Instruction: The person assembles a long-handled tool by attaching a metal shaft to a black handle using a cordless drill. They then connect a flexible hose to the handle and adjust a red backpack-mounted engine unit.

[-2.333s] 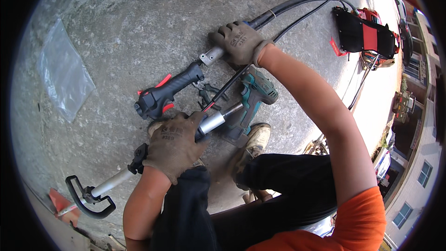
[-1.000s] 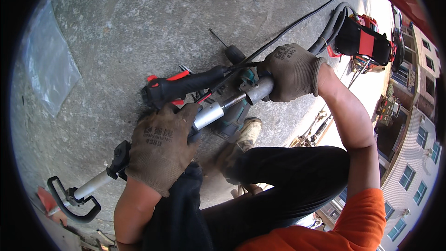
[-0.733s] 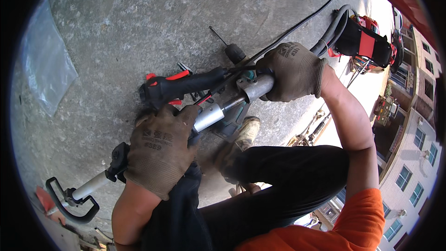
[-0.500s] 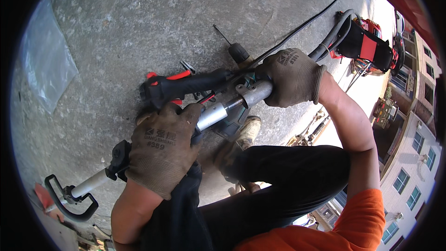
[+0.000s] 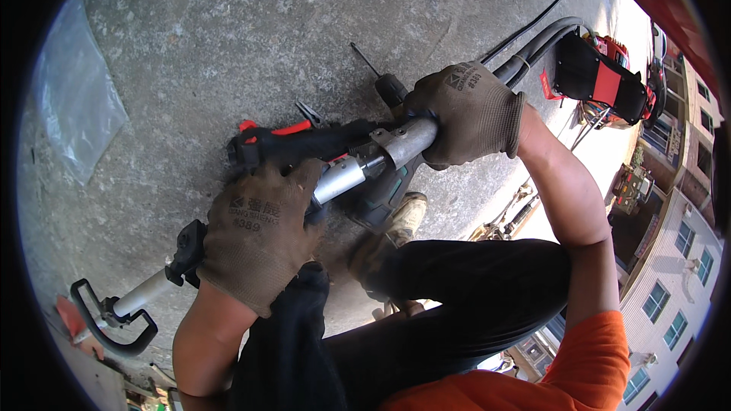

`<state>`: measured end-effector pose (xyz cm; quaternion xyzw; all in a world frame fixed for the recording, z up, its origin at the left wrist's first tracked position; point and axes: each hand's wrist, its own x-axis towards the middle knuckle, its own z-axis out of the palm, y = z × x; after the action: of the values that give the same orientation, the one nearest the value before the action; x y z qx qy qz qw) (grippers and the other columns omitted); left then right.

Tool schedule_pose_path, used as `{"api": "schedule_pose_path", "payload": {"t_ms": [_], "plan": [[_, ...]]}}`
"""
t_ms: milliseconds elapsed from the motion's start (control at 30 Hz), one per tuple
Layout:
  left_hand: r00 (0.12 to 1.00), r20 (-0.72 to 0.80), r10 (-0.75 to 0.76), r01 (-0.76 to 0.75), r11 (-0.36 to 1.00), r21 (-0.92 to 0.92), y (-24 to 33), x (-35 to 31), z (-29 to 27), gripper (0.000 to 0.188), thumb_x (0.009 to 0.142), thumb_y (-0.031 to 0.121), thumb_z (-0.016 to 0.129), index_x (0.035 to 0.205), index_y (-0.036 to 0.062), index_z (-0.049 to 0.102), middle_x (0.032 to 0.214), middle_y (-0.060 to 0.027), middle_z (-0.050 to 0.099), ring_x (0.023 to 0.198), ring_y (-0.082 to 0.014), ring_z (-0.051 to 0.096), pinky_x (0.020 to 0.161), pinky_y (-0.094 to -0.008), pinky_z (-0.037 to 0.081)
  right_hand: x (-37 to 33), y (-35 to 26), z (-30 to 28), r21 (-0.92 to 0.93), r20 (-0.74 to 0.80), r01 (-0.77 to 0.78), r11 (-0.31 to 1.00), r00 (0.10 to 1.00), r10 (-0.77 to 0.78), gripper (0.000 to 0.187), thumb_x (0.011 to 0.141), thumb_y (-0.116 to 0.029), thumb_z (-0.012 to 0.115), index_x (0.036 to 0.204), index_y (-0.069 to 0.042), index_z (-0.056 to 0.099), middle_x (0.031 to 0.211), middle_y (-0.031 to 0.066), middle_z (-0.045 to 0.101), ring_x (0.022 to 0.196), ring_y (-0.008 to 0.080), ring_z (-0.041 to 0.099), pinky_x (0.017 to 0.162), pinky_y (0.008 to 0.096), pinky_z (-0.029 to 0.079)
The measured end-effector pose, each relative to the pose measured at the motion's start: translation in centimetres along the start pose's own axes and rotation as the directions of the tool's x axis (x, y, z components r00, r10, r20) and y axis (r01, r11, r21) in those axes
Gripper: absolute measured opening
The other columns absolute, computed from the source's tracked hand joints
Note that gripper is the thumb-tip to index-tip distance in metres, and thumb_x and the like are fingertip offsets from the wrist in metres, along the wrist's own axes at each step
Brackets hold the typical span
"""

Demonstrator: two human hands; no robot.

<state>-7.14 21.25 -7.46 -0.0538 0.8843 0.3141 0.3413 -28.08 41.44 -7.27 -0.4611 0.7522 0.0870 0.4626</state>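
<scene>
Both hands wear brown work gloves. My left hand [image 5: 263,236] is closed round a silver metal tube [image 5: 339,180], which runs on to the lower left with a black loop handle [image 5: 137,340] on it. Closed round a grey metal sleeve [image 5: 413,141] is my right hand [image 5: 466,116]. A thick black hose [image 5: 525,65] runs away behind that hand. Between tube and sleeve a short gap shows a thin shaft. Just beyond the tube lies a black grip with red levers [image 5: 263,144], partly covered by my left hand.
A power drill [image 5: 391,90] with a long bit lies on the concrete, partly behind the sleeve. Small pliers [image 5: 308,113] rest by the red levers. A clear plastic bag [image 5: 80,99] is at far left. A red and black engine unit [image 5: 598,72] stands at upper right.
My right hand has moved left with the sleeve, narrowing the gap to the tube. My left hand has shifted slightly left. More of the hose now shows behind the right hand.
</scene>
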Motion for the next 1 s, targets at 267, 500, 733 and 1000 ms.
{"api": "schedule_pose_path", "payload": {"t_ms": [267, 500, 733, 1000], "plan": [[0.964, -0.260, 0.051, -0.052, 0.999, 0.003, -0.8, 0.5, -3.2, 0.051, 0.088, 0.023, 0.082, 0.134, 0.0051, 0.068, 0.100, -0.0196, 0.070, 0.088, -0.0336, 0.074, 0.082, -0.0467, 0.059, 0.9, 1.5, -4.1, 0.100, -0.096, -0.023, 0.995, 0.995, 0.032, 0.042, 0.067, -0.026, 0.086, 0.107, -0.014, 0.081, 0.094, 0.0102, 0.079, 0.090, 0.0292, 0.079, 0.082, 0.0415, 0.063], [0.966, -0.256, 0.028, -0.048, 0.996, -0.071, -0.2, -1.3, -4.4, 0.049, 0.085, 0.019, 0.083, 0.130, 0.0045, 0.069, 0.100, -0.0186, 0.070, 0.086, -0.0284, 0.075, 0.080, -0.0449, 0.059, 0.2, 4.9, -3.8, 0.165, -0.394, 0.355, 0.920, 0.879, -0.268, 0.048, 0.059, -0.018, 0.093, 0.103, -0.007, 0.078, 0.096, 0.0128, 0.079, 0.088, 0.0273, 0.078, 0.081, 0.0403, 0.063], [0.945, -0.328, 0.011, -0.035, 0.997, -0.069, 1.0, -3.1, -4.5, 0.052, 0.081, 0.019, 0.083, 0.129, 0.0042, 0.068, 0.097, -0.0197, 0.068, 0.084, -0.0308, 0.073, 0.078, -0.0469, 0.058, -1.3, 5.5, -4.4, 0.138, -0.404, 0.458, 0.878, 0.836, -0.372, 0.045, 0.067, -0.010, 0.093, 0.107, -0.004, 0.074, 0.102, 0.0088, 0.077, 0.096, 0.0278, 0.073, 0.099, 0.0422, 0.055], [0.961, -0.274, 0.040, -0.052, 0.998, -0.037, 0.6, -2.4, -3.8, 0.059, 0.081, 0.021, 0.086, 0.135, 0.0070, 0.065, 0.104, -0.0186, 0.069, 0.092, -0.0309, 0.074, 0.088, -0.0480, 0.057, -0.6, 4.1, -3.0, 0.201, -0.361, 0.316, 0.927, 0.904, -0.230, 0.049, 0.057, -0.016, 0.094, 0.102, -0.004, 0.078, 0.096, 0.0128, 0.078, 0.086, 0.0255, 0.077, 0.080, 0.0378, 0.062]]}}
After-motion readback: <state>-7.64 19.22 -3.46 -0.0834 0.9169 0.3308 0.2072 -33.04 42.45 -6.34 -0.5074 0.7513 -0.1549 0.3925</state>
